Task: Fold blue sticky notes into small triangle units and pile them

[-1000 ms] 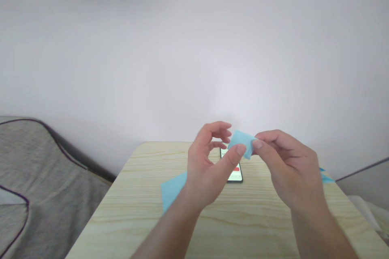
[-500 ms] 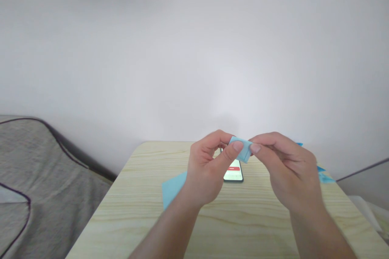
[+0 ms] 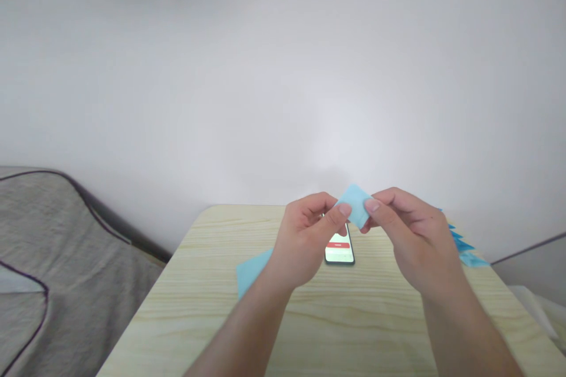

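Observation:
A small folded piece of light blue paper (image 3: 355, 197) is held up above the far part of the table, turned like a diamond. My left hand (image 3: 305, 241) pinches its left side between thumb and fingers. On the right side, my right hand (image 3: 418, 238) pinches it the same way, thumb on the near face. Behind and below the paper lies a phone (image 3: 339, 256) with a lit screen, its upper part hidden by the left fingers and the paper. A flat light blue sheet of paper (image 3: 251, 271) rests on the table, partly covered by my left forearm.
The pale wood-grain table (image 3: 212, 294) stands against a white wall (image 3: 265, 82). Several pointed blue folded paper pieces (image 3: 471, 258) lie at its right edge, partly behind my right hand. Grey fabric with dark piping (image 3: 88, 283) is on the left.
The folded paper has been turned in my fingers, from a tilted strip-like shape to a diamond with one corner up. My right hand has shifted slightly, showing more of the blue pieces.

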A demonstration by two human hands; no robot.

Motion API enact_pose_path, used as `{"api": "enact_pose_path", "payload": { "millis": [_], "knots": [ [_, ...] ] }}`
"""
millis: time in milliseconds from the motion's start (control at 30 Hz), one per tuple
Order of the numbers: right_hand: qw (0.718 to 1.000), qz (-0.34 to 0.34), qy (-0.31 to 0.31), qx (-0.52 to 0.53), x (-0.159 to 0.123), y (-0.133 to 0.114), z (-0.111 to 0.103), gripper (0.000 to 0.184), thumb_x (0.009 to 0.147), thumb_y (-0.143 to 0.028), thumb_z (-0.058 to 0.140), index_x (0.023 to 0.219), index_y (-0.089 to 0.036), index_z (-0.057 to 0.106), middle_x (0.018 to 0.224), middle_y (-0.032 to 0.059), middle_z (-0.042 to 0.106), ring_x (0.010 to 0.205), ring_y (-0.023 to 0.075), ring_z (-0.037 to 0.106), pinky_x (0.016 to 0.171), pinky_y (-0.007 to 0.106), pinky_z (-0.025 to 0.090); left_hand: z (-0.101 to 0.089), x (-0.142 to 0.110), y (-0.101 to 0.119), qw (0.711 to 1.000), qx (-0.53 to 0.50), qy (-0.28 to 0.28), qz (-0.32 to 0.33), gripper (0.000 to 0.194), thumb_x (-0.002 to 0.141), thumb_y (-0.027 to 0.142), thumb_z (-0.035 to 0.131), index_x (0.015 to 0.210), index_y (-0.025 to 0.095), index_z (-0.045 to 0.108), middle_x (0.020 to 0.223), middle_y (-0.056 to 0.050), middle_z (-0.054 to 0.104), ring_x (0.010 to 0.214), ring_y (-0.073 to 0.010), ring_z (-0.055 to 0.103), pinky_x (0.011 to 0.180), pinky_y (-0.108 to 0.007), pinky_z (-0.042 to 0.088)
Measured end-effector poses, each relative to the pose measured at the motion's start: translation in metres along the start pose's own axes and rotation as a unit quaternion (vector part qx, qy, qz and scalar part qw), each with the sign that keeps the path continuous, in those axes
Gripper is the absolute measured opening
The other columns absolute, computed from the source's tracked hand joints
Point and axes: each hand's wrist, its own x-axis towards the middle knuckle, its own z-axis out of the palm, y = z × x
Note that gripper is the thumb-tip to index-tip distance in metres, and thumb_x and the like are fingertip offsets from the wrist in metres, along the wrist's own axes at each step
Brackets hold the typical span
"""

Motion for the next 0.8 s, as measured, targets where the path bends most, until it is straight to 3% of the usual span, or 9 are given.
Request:
{"api": "enact_pose_path", "payload": {
  "millis": [167,300,667,800],
  "knots": [
    [0.993,0.067,-0.073,0.068,0.0028,0.0016,-0.0016,0.027,0.093,-0.046,0.069,0.086,-0.021,0.073,0.081,0.0029,0.073,0.072,0.0173,0.068,0.066,0.030,0.055,0.0006,-0.0004,0.0002,1.000,-0.011,0.020,0.011,0.031,0.094,0.044,0.068,0.079,0.016,0.070,0.067,-0.001,0.062,0.067,-0.0119,0.055,0.063,-0.025,0.043],
    [0.984,0.082,-0.138,0.080,0.0037,0.0023,-0.0020,0.023,0.092,-0.039,0.071,0.081,-0.020,0.073,0.079,0.0032,0.075,0.072,0.0178,0.069,0.067,0.030,0.055,0.0008,0.0011,0.0008,0.999,-0.010,0.027,0.014,0.031,0.093,0.042,0.069,0.075,0.016,0.069,0.066,0.000,0.061,0.066,-0.0114,0.054,0.062,-0.025,0.043],
    [0.986,0.061,-0.139,0.067,0.0058,0.0012,-0.0063,0.021,0.094,-0.034,0.068,0.079,-0.020,0.072,0.076,0.0021,0.073,0.075,0.0165,0.066,0.072,0.029,0.052,0.0013,0.0020,0.0008,0.999,-0.031,0.016,0.014,0.033,0.093,0.041,0.068,0.072,0.016,0.070,0.065,-0.001,0.062,0.066,-0.0126,0.055,0.063,-0.027,0.044],
    [0.986,0.055,-0.151,0.053,0.0067,0.0023,-0.0077,0.020,0.093,-0.026,0.066,0.074,-0.021,0.070,0.073,-0.0002,0.070,0.074,0.0150,0.063,0.074,0.028,0.048,0.0016,0.0000,-0.0001,0.999,-0.021,0.014,0.019,0.023,0.091,0.040,0.072,0.085,0.018,0.073,0.074,-0.001,0.065,0.072,-0.0133,0.057,0.068,-0.027,0.044]
  ]
}}
